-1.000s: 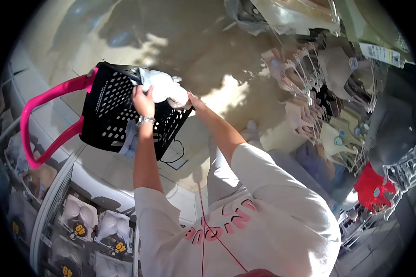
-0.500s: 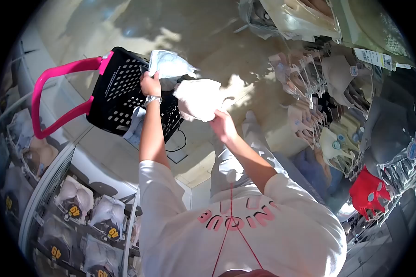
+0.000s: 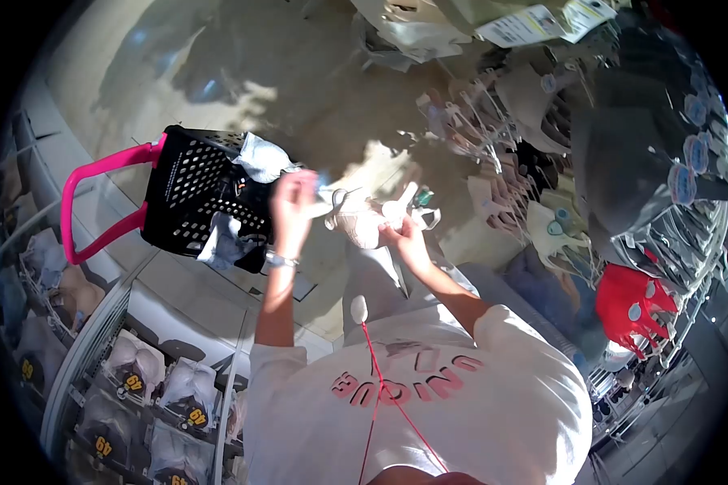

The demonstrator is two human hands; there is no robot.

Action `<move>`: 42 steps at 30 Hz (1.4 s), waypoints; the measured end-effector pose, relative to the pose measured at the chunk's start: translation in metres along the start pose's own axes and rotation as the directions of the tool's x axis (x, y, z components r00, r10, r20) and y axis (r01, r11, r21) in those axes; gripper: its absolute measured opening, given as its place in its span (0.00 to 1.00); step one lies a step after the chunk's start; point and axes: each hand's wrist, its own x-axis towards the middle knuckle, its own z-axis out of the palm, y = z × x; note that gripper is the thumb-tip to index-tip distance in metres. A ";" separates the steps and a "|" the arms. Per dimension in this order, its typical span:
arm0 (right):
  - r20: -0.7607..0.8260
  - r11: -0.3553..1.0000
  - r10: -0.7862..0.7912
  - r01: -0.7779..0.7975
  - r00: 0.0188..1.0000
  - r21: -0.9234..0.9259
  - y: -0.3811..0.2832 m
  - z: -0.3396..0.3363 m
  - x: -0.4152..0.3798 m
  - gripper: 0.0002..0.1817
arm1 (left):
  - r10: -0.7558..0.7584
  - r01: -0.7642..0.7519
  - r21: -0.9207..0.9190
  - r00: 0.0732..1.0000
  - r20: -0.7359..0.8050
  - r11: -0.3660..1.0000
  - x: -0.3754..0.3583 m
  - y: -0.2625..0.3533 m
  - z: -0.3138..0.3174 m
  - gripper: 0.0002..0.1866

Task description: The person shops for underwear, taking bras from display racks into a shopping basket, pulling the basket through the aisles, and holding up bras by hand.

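My right hand [image 3: 406, 241] is closed on a pale beige bra [image 3: 361, 224], with its straps and a small green tag [image 3: 424, 196] standing up at the far side. My left hand [image 3: 293, 208], smeared by motion, is raised just left of the bra; a bluish blur shows at its fingertips. Beyond it, a black perforated basket [image 3: 188, 182] with a pink handle [image 3: 105, 162] has a pale blue-white garment [image 3: 262, 158] draped at its far corner. A second light-blue piece [image 3: 222, 241] hangs at its near side.
Hanging bras crowd the rack on the right, among them a grey one [image 3: 627, 162] and a red one [image 3: 635, 307]. At lower left, a display shelf [image 3: 81, 360] holds bras with yellow "49" signs. Packaged garments [image 3: 412, 32] with paper tags hang at the top.
My left hand has let go of the pale garment at the basket and moved right, towards the bra. The bra is turned, its cups lower and straps showing. The view has shifted.
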 end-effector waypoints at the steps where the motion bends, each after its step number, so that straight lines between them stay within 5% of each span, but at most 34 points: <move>1: -0.009 0.962 0.024 -0.025 1.000 -0.271 -0.001 -0.007 -0.003 0.13 | 0.123 -0.154 0.136 0.970 0.209 0.979 -0.018 0.023 0.029 0.09; 2: -0.021 0.853 0.041 -0.046 0.999 -0.520 -0.003 -0.013 -0.005 0.13 | 0.133 -0.183 0.129 0.936 0.326 0.975 -0.035 0.023 0.059 0.10; 3: 0.018 0.746 0.052 -0.027 0.998 -0.666 -0.011 -0.017 -0.008 0.17 | -0.049 -0.056 0.239 0.911 0.410 0.969 -0.053 0.026 0.086 0.11; 4: 0.096 0.676 -0.144 0.169 0.985 -0.717 0.016 -0.029 -0.007 0.17 | -0.002 -0.162 0.341 0.901 0.433 0.926 -0.062 0.011 0.110 0.12; 6: 0.015 0.712 -0.121 0.097 0.993 -0.696 0.005 -0.030 -0.012 0.18 | 0.079 -0.238 0.446 0.935 0.346 0.863 -0.067 0.006 0.138 0.10; 8: 0.035 0.710 -0.175 0.150 0.984 -0.688 0.010 -0.042 -0.012 0.19 | -0.024 -0.072 0.400 0.973 0.230 0.914 -0.069 -0.003 0.156 0.12; 10: 0.059 0.692 -0.167 0.159 0.984 -0.704 0.021 -0.057 -0.012 0.19 | 0.005 -0.099 0.372 0.970 0.245 0.923 -0.066 -0.003 0.163 0.13; 11: 0.072 0.676 -0.138 0.147 0.988 -0.722 0.026 -0.063 -0.009 0.18 | -0.200 0.064 0.399 0.929 0.310 0.915 -0.069 -0.003 0.166 0.12; 15: 0.127 0.680 -0.177 0.214 0.976 -0.701 0.040 -0.078 -0.002 0.15 | -0.271 0.086 0.515 0.916 0.295 0.853 -0.078 -0.014 0.174 0.10; 19: 0.168 0.653 -0.114 0.201 0.979 -0.730 0.036 -0.091 0.000 0.19 | -0.227 0.167 0.197 0.913 0.338 0.966 -0.074 -0.024 0.186 0.06; 21: 0.221 0.687 0.001 0.160 0.975 -0.709 0.029 -0.101 0.005 0.23 | -0.223 0.299 -0.160 0.902 0.370 0.941 -0.074 -0.010 0.189 0.06; 22: 0.271 0.646 -0.114 0.278 0.956 -0.711 0.030 -0.113 0.011 0.22 | -0.212 0.350 -0.333 0.897 0.388 0.876 -0.072 0.002 0.192 0.06; 23: 0.322 0.591 -0.223 0.390 0.920 -0.706 0.034 -0.129 0.020 0.22 | -0.209 0.356 -0.320 0.887 0.412 0.878 -0.073 0.008 0.192 0.05; 24: 0.375 0.522 -0.324 0.495 0.868 -0.695 0.037 -0.147 0.030 0.22 | -0.290 0.353 -0.102 0.875 0.388 0.930 -0.076 0.025 0.188 0.07; 26: 0.140 0.393 -0.407 0.312 0.902 -0.865 0.036 -0.192 0.063 0.18 | -0.151 0.169 -0.030 0.938 0.313 0.985 -0.088 -0.007 0.194 0.07; 27: 0.106 0.331 -0.537 0.324 0.837 -0.886 0.037 -0.221 0.083 0.17 | -0.116 0.098 0.073 0.948 0.297 0.992 -0.092 0.000 0.191 0.07; 29: 0.030 0.211 -0.760 0.289 0.650 -0.934 0.038 -0.278 0.123 0.15 | -0.220 0.215 0.048 0.935 0.277 0.975 -0.108 -0.002 0.191 0.07; 30: -0.160 0.307 -0.542 0.017 0.825 -0.952 0.017 -0.291 0.138 0.21 | -0.270 0.271 0.034 0.924 0.270 0.962 -0.113 -0.006 0.192 0.07; 32: -0.295 0.357 -0.464 -0.128 0.835 -0.925 0.007 -0.307 0.168 0.29 | -0.285 0.308 -0.057 0.925 0.251 0.950 -0.123 -0.018 0.195 0.08; 33: -0.263 0.252 -0.412 -0.168 0.872 -0.953 0.009 -0.315 0.183 0.28 | -0.280 0.309 -0.098 0.932 0.230 0.946 -0.128 -0.025 0.198 0.08; 37: -0.213 0.007 -0.186 -0.216 0.959 -0.976 0.022 -0.339 0.216 0.25 | -0.286 0.298 -0.195 0.954 0.089 0.934 -0.131 -0.028 0.196 0.09; 42: -0.247 0.198 -0.224 -0.204 0.943 -0.959 0.018 -0.343 0.211 0.14 | -0.297 0.274 -0.206 0.951 -0.089 0.939 -0.127 -0.043 0.179 0.09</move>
